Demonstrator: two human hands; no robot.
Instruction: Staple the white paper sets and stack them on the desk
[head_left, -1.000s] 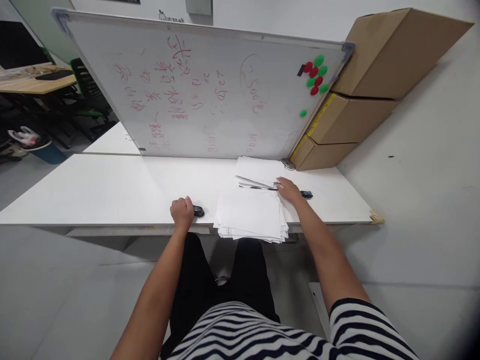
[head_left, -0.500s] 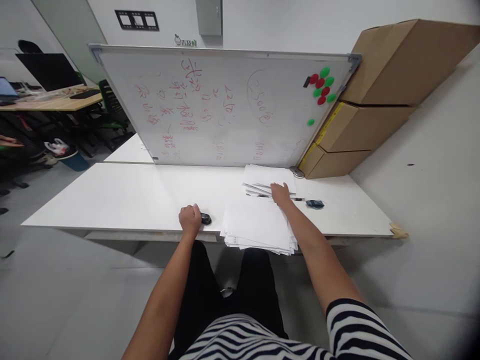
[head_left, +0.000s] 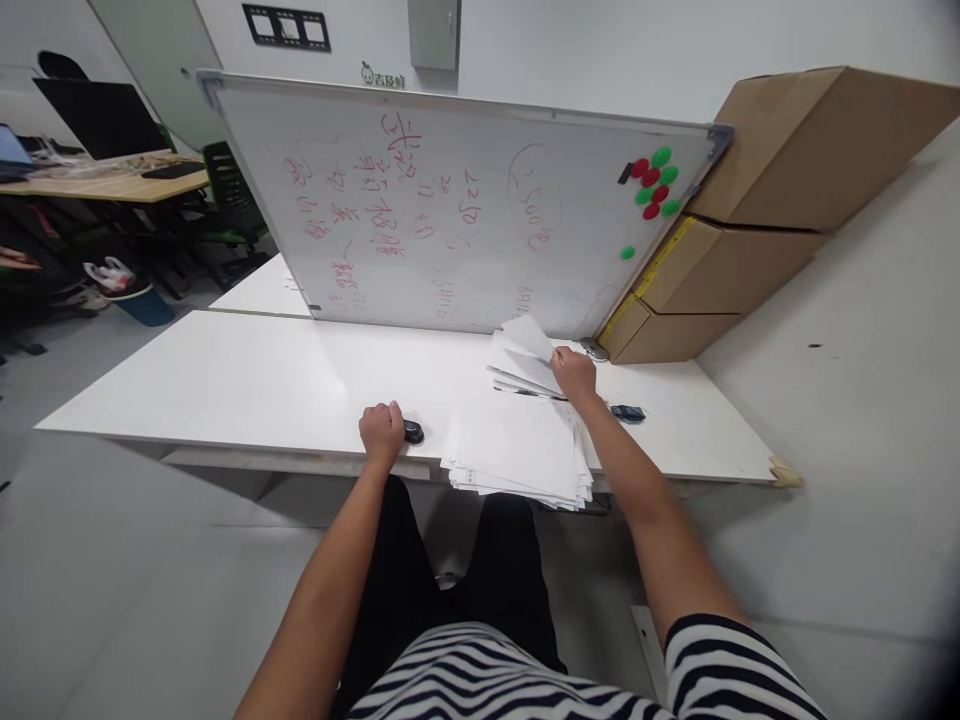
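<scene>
My left hand (head_left: 382,434) rests on the white table, its fingers closed around a black stapler (head_left: 413,432) whose rounded end sticks out on the right. A sheet of paper (head_left: 529,335) is pinched at its right edge by my right hand (head_left: 574,374), bent up off the far paper pile (head_left: 517,365). Nearer to me lies a larger, uneven stack of paper (head_left: 517,450), which overhangs the table's front edge. My right forearm passes over the right side of this stack.
A whiteboard (head_left: 420,220) with red writing and round magnets stands along the back of the table (head_left: 225,370). Cardboard boxes (head_left: 780,150) are stacked at the right. A small dark blue packet (head_left: 628,413) lies right of the papers. Part of another person shows at far left.
My right hand has closed on a sheet of the far pile and raised it. My left hand stays at the stapler. The view has shifted slightly.
</scene>
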